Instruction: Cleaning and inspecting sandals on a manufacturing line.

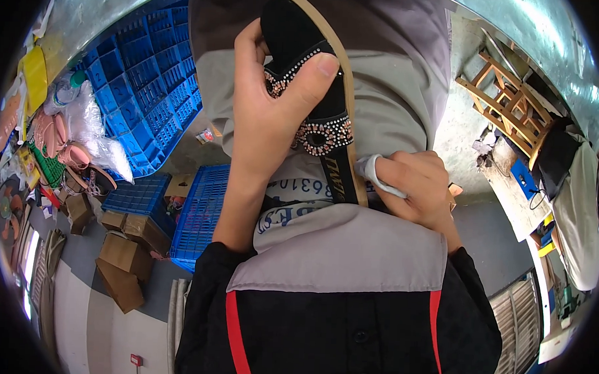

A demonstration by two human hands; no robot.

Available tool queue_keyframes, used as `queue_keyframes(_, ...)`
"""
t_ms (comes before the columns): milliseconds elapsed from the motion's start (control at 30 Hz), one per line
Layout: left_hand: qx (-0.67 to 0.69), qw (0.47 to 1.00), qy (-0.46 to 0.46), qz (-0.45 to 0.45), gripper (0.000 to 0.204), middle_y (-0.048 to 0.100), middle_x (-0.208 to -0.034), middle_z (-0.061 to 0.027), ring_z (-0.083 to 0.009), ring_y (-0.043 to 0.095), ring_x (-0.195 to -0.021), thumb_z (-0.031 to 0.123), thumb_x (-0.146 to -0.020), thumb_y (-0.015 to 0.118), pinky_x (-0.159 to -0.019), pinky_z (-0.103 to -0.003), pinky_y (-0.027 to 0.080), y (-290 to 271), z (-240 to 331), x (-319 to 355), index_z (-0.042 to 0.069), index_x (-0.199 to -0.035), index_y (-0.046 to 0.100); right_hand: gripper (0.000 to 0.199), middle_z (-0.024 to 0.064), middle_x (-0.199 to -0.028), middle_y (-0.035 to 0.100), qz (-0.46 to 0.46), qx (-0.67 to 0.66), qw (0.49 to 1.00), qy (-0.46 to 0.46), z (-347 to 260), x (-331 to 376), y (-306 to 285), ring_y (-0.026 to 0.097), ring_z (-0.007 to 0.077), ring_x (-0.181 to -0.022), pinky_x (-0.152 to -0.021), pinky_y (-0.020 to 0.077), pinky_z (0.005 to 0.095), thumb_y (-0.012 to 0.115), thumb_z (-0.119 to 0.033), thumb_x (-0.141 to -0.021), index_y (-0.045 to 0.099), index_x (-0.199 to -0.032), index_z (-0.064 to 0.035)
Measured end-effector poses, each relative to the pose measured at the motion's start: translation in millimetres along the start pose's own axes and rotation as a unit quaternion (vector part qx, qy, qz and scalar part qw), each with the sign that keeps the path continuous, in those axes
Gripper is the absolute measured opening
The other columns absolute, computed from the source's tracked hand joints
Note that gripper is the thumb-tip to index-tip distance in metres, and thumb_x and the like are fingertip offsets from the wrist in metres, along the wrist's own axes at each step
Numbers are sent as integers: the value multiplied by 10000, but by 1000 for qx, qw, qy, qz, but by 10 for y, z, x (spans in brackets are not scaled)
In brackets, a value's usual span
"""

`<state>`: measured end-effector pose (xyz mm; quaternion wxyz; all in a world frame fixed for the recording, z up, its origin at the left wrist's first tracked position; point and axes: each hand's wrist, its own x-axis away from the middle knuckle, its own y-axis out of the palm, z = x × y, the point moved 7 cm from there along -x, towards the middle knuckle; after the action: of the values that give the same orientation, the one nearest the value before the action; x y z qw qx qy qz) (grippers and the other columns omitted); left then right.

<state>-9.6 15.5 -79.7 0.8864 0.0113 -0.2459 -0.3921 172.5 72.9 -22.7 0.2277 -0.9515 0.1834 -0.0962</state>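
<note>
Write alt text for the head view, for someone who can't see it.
The left hand grips a black sandal with beaded straps, while the right hand holds a pale cloth at the sole's tan edge. Beneath is a grey apron; blue crates stand left, a wooden stool right.

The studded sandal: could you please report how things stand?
Left hand gripping studded sandal near the toe. Right hand holding whitish cloth at sole's edge. Nothing seen in the way.
</note>
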Motion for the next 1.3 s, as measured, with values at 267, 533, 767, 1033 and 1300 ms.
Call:
queue_keyframes(267,-24,999,24,5,678,585,-1219,-115,-147,607,-1058,227,-897,818,-906,-289,531,10,53,27,-50,-1375,424,283,64,-680,536,-22,-66,998,-3,-27,104,32,572,248,-542,-479,417,360,749,-27,-737,693,-1014,-31)
queue_keyframes(533,-20,1000,21,8,677,588,-1212,-112,-144,610,-1049,238,-898,821,-899,-280,532,29,23,-2,-49,-1369,429,291,59,-658,514,57,-24,998,-31,32,12,-2,546,238,-517,-468,410,345,713,0,-735,707,-1023,-40)
queue_keyframes(767,-3,1000,2,5,663,591,-1207,-111,-140,615,-1050,229,-906,814,-894,-281,538,12,-60,-27,-47,-1369,428,324,50,-676,535,12,-57,998,-22,85,78,33,549,231,-527,-472,413,341,698,13,-714,713,-1032,-49)
queue_keyframes(1033,-2,1000,-5,8,666,593,-1197,-117,-141,619,-1042,231,-906,813,-881,-284,546,25,-49,-60,-54,-1366,424,354,54,-694,543,42,-26,999,-16,87,14,-6,549,233,-530,-479,421,347,686,33,-691,717,-1033,-53)
queue_keyframes(1300,15,1000,-4,13,657,597,-1189,-120,-136,622,-1023,235,-919,800,-861,-276,551,32,-8,-81,-57,-1371,423,265,62,-671,538,40,-76,996,-16,103,0,-4,548,238,-520,-474,410,337,723,20,-753,714,-1010,-42)
